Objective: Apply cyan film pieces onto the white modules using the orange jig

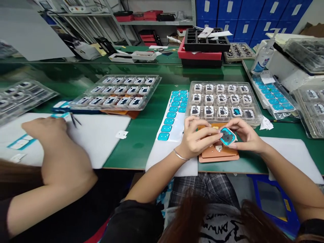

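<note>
Between my two hands is a small white square case with rounded corners (228, 136), a blue film on its face around a dark middle. My right hand (246, 136) grips its right edge between thumb and fingers. My left hand (198, 137) has its fingertips on the left edge of the case. Under the hands lies an orange block (219, 156). Just beyond stands a clear tray (258, 114) with rows of similar white cases, one of them showing blue film. A sheet of blue stickers (171, 115) lies left of the tray.
On the left, a co-worker's arm (63, 152) rests over a white mat. Another clear tray of parts (152, 98) sits beyond it. Bagged blue stickers (274, 94) and a pump bottle (263, 59) stand at the right. Black and red trays (199, 54) are stacked behind.
</note>
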`<state>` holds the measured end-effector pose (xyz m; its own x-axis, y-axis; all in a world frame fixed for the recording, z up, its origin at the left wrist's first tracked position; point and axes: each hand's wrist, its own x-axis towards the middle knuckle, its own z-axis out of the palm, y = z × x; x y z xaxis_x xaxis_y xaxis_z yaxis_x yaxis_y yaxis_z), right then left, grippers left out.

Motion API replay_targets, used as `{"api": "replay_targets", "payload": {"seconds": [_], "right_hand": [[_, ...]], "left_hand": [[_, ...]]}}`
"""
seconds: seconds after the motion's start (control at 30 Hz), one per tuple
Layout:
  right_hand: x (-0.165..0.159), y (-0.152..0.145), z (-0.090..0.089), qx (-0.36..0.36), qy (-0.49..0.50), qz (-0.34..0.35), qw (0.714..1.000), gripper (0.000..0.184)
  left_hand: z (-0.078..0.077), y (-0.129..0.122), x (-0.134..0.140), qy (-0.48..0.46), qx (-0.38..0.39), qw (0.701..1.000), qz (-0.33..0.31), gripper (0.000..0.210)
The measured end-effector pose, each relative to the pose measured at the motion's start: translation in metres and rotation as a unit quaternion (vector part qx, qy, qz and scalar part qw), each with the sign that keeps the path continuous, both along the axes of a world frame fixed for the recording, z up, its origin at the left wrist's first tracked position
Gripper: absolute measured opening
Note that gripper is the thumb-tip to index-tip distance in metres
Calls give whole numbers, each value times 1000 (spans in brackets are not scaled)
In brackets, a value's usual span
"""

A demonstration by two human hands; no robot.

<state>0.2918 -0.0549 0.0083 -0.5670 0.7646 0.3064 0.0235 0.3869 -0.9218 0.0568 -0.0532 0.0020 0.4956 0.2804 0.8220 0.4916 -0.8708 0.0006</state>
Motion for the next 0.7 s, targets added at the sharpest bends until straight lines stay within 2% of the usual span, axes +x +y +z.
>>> {"api": "replay_targets", "payload": {"seconds": [0.1,0.23,0.37,0.7], "right_hand": [[-2,-2,-4,84,-3,-17,996,43],[-4,-4,-3,162,-11,-20,987,43],[-6,-4,0,234,-11,-21,972,46],[-8,-4,0,327,-45,-58,942,48]], "left_hand": [[-1,-1,-2,10,37,999,14,21],[4,-3,-3,-9,82,996,-21,18],[9,-4,0,-24,110,993,-28,16],[11,-1,1,-7,147,987,-60,17]]}}
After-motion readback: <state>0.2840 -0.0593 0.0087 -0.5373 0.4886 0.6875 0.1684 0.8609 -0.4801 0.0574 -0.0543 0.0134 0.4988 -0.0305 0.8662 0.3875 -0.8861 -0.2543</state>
